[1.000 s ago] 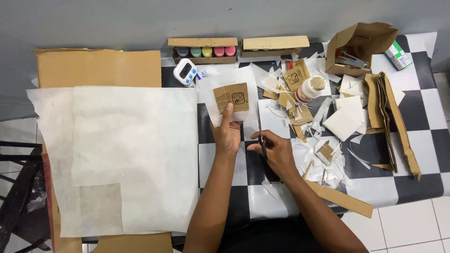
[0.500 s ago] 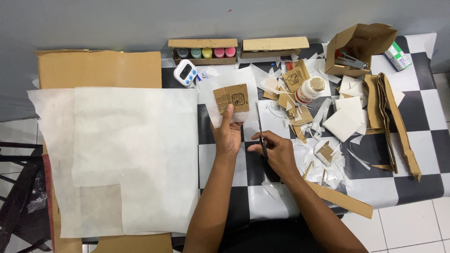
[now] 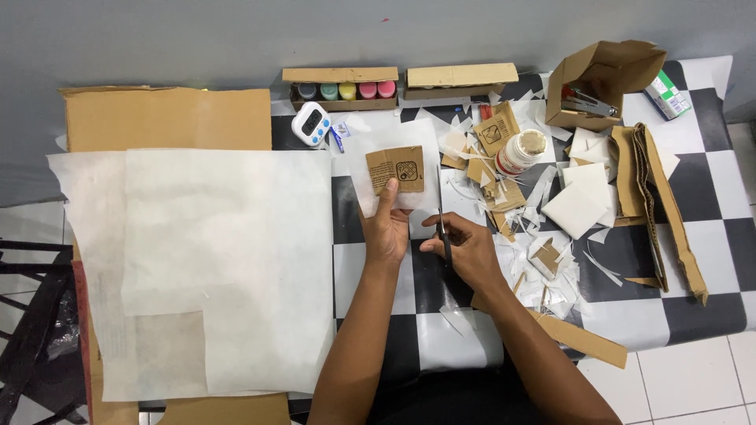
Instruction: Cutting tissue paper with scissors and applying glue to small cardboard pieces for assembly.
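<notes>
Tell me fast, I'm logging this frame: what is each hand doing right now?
Left hand: closed on a cardboard square backed by a white sheet.
Right hand: closed on scissors, blades pointing up beside the sheet.

Left hand (image 3: 386, 228): forearm extended forward, thumb raised, fingers pinched closed. Right hand (image 3: 465, 248): just beside the left, fingers curled shut, knuckles upward, forearm angled in from lower right.

The cardboard square (image 3: 396, 168) looks matt brown and rough, backed by thin white paper (image 3: 358, 169). The scissors (image 3: 442, 212) have slim metal blades. The counter (image 3: 378, 260) wears a glossy checked plastic cloth. The large sheet (image 3: 213, 260) is translucent matt paper.
</notes>
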